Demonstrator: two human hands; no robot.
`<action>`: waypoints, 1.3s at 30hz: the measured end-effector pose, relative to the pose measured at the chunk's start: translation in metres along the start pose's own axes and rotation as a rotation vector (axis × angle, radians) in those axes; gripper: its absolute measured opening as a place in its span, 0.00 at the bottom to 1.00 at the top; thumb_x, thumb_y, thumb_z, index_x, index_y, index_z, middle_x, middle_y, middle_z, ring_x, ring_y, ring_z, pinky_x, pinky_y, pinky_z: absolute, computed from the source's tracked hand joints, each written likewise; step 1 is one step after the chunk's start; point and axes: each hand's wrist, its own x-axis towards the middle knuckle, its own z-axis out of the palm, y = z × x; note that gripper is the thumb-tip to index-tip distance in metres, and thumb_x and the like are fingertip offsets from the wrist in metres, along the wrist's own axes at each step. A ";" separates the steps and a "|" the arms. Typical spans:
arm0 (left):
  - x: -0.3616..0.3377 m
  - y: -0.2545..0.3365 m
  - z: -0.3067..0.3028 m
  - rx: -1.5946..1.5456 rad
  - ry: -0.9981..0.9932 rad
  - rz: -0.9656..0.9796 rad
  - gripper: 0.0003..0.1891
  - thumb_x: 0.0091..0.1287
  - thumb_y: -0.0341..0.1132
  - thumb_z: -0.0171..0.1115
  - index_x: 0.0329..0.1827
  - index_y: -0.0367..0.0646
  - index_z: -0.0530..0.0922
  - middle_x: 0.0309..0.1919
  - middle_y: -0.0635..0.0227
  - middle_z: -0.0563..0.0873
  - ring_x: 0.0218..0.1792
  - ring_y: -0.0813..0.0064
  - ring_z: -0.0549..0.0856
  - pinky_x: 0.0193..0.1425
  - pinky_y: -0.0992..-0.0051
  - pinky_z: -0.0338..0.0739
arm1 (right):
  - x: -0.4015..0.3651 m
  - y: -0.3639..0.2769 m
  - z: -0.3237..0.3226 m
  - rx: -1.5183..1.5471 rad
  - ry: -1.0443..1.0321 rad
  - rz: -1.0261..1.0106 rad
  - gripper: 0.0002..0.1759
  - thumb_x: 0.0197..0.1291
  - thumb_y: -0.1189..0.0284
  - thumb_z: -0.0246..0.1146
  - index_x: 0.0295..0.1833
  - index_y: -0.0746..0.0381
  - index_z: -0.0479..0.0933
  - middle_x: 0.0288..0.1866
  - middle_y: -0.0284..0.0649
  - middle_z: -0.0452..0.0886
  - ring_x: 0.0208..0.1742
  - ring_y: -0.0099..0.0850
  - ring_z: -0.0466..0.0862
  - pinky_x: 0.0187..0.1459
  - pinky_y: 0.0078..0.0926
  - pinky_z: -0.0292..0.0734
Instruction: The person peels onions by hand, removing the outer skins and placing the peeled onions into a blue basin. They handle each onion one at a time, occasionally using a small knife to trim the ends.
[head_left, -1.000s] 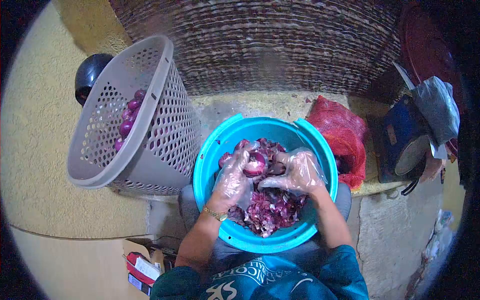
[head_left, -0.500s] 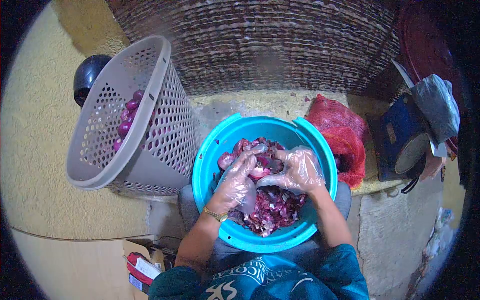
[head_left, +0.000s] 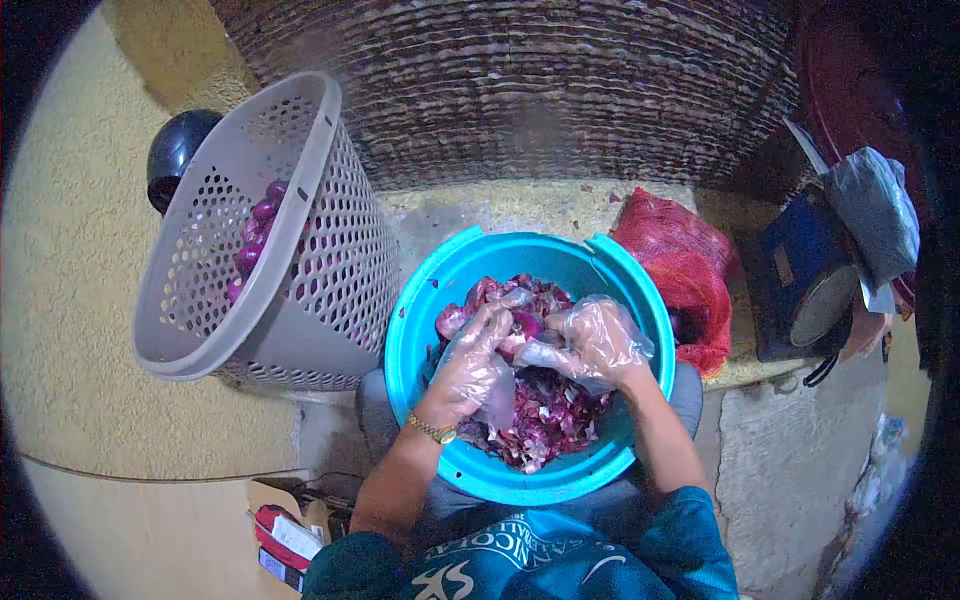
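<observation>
Both hands wear clear plastic gloves inside a turquoise tub (head_left: 405,330). My left hand (head_left: 475,360) is closed round a red onion (head_left: 520,330) near the middle of the tub. Against the onion's right side, my right hand (head_left: 592,345) has its fingers curled and its thumb pointing left; whether it pinches a bit of skin is hidden. Loose purple onion skins (head_left: 545,420) fill the tub's bottom below the hands, and more onions (head_left: 455,318) and skins lie above them.
A grey perforated basket (head_left: 350,240) with peeled onions (head_left: 248,258) leans at the left. Right of the tub are a red mesh sack (head_left: 685,265) and a blue scale (head_left: 805,265). A dark round object (head_left: 180,150) sits behind the basket.
My right hand's fingers have curled in more, and its thumb has shifted slightly over the onion. My left hand has stayed nearly in place.
</observation>
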 end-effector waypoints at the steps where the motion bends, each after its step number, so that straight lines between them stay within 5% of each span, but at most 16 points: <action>1: 0.001 -0.003 -0.003 0.000 0.000 0.000 0.21 0.81 0.44 0.49 0.69 0.42 0.73 0.46 0.71 0.84 0.42 0.85 0.81 0.50 0.81 0.76 | 0.000 -0.001 -0.002 -0.001 -0.034 0.015 0.33 0.55 0.36 0.64 0.27 0.58 0.82 0.18 0.49 0.78 0.23 0.49 0.82 0.29 0.47 0.75; 12: 0.006 -0.002 -0.007 -0.234 0.027 -0.092 0.21 0.79 0.42 0.51 0.68 0.40 0.72 0.61 0.60 0.81 0.61 0.64 0.80 0.69 0.60 0.74 | -0.004 0.011 0.013 0.063 -0.070 -0.076 0.26 0.53 0.40 0.67 0.29 0.53 0.82 0.20 0.47 0.78 0.25 0.49 0.81 0.31 0.49 0.71; 13: 0.007 0.002 -0.002 -0.234 0.026 -0.093 0.21 0.79 0.42 0.51 0.68 0.40 0.72 0.61 0.60 0.81 0.61 0.64 0.80 0.69 0.60 0.74 | -0.005 0.013 0.015 0.068 -0.128 -0.105 0.25 0.53 0.40 0.67 0.31 0.52 0.83 0.20 0.46 0.78 0.25 0.49 0.81 0.31 0.49 0.72; 15: 0.009 0.011 0.011 -0.505 0.188 -0.123 0.23 0.77 0.47 0.55 0.66 0.40 0.73 0.52 0.60 0.82 0.44 0.70 0.85 0.52 0.68 0.84 | -0.007 0.015 0.021 0.072 -0.187 -0.138 0.25 0.53 0.40 0.66 0.32 0.52 0.83 0.20 0.46 0.78 0.25 0.49 0.81 0.32 0.50 0.72; 16: 0.014 0.004 -0.009 -0.500 0.016 -0.042 0.23 0.77 0.47 0.56 0.64 0.37 0.73 0.56 0.53 0.81 0.58 0.59 0.81 0.70 0.56 0.76 | -0.010 0.013 0.024 0.015 -0.235 -0.160 0.22 0.52 0.44 0.67 0.33 0.53 0.84 0.23 0.47 0.80 0.29 0.49 0.82 0.34 0.49 0.74; 19: 0.015 0.006 -0.010 -0.654 0.131 -0.044 0.23 0.77 0.45 0.56 0.64 0.36 0.73 0.58 0.52 0.80 0.61 0.59 0.80 0.72 0.56 0.74 | -0.003 -0.002 0.008 -0.048 -0.310 -0.168 0.20 0.53 0.47 0.67 0.33 0.54 0.84 0.24 0.49 0.82 0.33 0.50 0.84 0.37 0.48 0.76; 24: 0.014 0.006 -0.011 -0.545 -0.040 -0.055 0.23 0.77 0.39 0.57 0.70 0.38 0.69 0.70 0.60 0.71 0.70 0.57 0.72 0.74 0.50 0.70 | -0.001 -0.005 0.001 0.105 -0.072 -0.009 0.29 0.54 0.37 0.65 0.29 0.53 0.84 0.20 0.47 0.79 0.25 0.48 0.81 0.31 0.47 0.72; 31: 0.005 0.008 0.001 -0.344 -0.072 0.045 0.25 0.78 0.40 0.54 0.73 0.37 0.66 0.69 0.60 0.74 0.69 0.60 0.74 0.73 0.47 0.70 | 0.001 -0.011 -0.012 0.048 -0.104 0.043 0.35 0.41 0.32 0.71 0.27 0.56 0.83 0.21 0.46 0.81 0.27 0.47 0.84 0.32 0.44 0.76; 34: 0.002 0.009 0.005 -0.249 -0.048 0.045 0.25 0.79 0.42 0.52 0.73 0.37 0.66 0.69 0.60 0.74 0.69 0.63 0.74 0.73 0.51 0.72 | -0.001 -0.005 -0.002 0.148 0.062 0.134 0.36 0.34 0.33 0.76 0.27 0.58 0.82 0.20 0.45 0.80 0.26 0.47 0.84 0.31 0.42 0.76; 36: 0.001 0.009 0.006 -0.137 -0.117 -0.005 0.24 0.79 0.42 0.50 0.72 0.38 0.68 0.69 0.62 0.74 0.69 0.67 0.74 0.73 0.58 0.71 | -0.002 -0.001 0.003 0.129 0.264 0.051 0.33 0.28 0.43 0.83 0.32 0.58 0.83 0.18 0.41 0.79 0.20 0.40 0.80 0.26 0.35 0.72; 39: 0.003 0.003 0.007 0.023 -0.164 0.088 0.23 0.80 0.43 0.50 0.71 0.38 0.70 0.69 0.62 0.74 0.69 0.68 0.73 0.75 0.63 0.68 | -0.003 0.001 0.003 0.118 0.278 0.028 0.35 0.28 0.42 0.82 0.34 0.58 0.84 0.18 0.42 0.79 0.20 0.40 0.81 0.26 0.36 0.73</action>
